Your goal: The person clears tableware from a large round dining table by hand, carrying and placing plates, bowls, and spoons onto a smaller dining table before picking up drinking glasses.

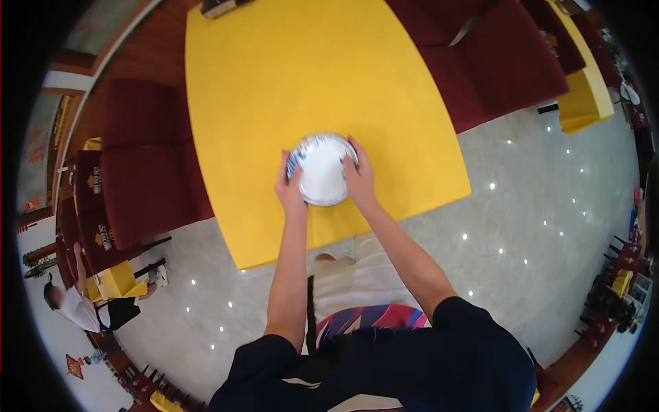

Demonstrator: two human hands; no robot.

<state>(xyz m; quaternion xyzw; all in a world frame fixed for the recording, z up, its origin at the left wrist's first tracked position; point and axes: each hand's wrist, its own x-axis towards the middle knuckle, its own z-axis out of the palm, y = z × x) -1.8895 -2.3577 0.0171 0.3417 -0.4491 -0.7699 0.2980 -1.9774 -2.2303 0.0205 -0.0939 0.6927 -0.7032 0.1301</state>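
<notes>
A round white plate [321, 172] with a blue pattern along its rim is held between my two hands, over the near part of a table with a yellow cloth [302, 75]. My left hand [291, 187] grips the plate's left edge, thumb on top. On the opposite edge, my right hand [360, 180] has its thumb over the rim and its fingers around the outside. Whether the plate touches the cloth, or more plates lie beneath it, I cannot tell.
Dark red covered chairs line the left [147, 196] and right [508, 62] sides of the table. A dark object [221, 7] stands at its far left corner. At the far left, a person [86, 309] is beside another yellow-covered table [118, 280]. Grey shiny floor [508, 226] surrounds me.
</notes>
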